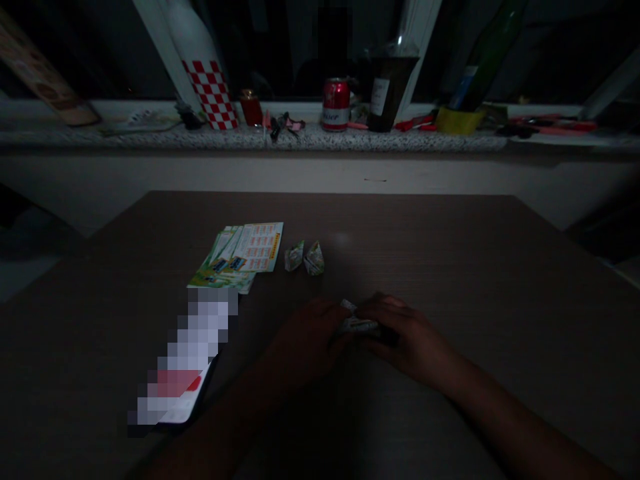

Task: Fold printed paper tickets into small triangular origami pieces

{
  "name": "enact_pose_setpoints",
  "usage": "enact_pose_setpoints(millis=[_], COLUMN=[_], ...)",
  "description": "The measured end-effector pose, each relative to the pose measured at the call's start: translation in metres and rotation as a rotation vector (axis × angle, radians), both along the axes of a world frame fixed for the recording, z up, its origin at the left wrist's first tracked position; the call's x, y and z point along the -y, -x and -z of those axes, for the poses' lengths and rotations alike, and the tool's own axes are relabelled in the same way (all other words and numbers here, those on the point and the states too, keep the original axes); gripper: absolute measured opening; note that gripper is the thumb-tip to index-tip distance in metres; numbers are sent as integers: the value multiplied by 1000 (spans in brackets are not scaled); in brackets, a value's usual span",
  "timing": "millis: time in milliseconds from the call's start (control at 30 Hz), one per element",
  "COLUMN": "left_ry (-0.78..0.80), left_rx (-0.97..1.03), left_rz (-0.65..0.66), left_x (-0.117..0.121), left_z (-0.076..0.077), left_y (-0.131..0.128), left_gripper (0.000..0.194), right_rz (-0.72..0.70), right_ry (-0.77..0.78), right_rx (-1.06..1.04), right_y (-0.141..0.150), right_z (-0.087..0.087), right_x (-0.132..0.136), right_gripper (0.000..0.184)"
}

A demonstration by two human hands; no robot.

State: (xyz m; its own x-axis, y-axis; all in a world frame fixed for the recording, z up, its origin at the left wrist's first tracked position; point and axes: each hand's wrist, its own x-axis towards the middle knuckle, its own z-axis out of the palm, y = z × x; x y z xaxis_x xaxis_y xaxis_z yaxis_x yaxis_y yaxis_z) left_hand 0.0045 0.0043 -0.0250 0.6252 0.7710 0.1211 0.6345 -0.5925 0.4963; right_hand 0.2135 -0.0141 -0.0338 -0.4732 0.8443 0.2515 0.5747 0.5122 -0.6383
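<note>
Both hands meet low on a dark brown table point(450, 253), pinching a small folded piece of printed paper point(356, 324) between them. My left hand point(307, 343) closes on its left end, and my right hand point(397, 333) covers its right end with bent fingers. Two small folded paper shapes point(305, 257) stand side by side on the table just beyond the hands. A fanned stack of printed leaflets point(240, 257) lies to their left.
A flat blurred object point(183, 363) lies on the table at my left. The stone windowsill point(250, 138) behind holds a red can point(335, 103), a dark bottle point(387, 90), a green bottle point(483, 57), a red-and-white checked bottle point(203, 63) and small clutter.
</note>
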Motion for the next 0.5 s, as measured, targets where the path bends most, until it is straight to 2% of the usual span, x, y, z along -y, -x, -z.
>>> enact_pose_setpoints(millis=[200,500], left_ry=[-30,30], left_rx=[-78,-5], left_rz=[38,3], left_x=[2,3], left_z=[-8,-5], left_y=[-2,4], left_gripper=[19,27], right_rz=[-45,-24], right_ry=[-11,-20], right_rx=[-31,-37], right_y=[1,1], right_z=[3,3], right_x=[1,2], right_gripper=[26,24])
